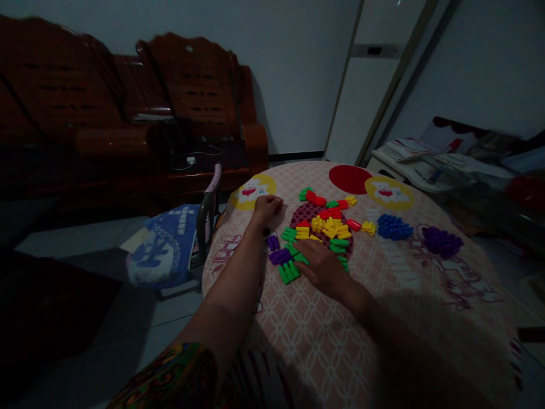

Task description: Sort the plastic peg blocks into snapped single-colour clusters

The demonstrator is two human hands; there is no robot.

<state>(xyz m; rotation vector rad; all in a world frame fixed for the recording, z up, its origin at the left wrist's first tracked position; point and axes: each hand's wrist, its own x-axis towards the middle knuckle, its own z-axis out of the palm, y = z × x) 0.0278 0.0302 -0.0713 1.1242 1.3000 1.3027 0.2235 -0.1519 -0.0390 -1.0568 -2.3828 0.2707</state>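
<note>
My right hand (321, 267) reaches into a loose spread of coloured plastic building blocks, its fingers closed around a green building block (301, 258). Beside those fingers lie purple blocks (280, 257) and another group of green blocks (289, 272). Yellow blocks (335, 228) and red blocks (331, 213) lie just beyond. To the left of the spread, my left hand (268, 209) is curled close above the tablecloth, fingertips together. Whatever it may hold is hidden in the dim light.
Piles of blue blocks (395, 227) and purple blocks (443, 242) sit on the right of the round table (306, 335). A chair with a blue cushion (164, 247) stands at left, a wooden sofa (191, 96) behind. Papers cover a side table (404, 150).
</note>
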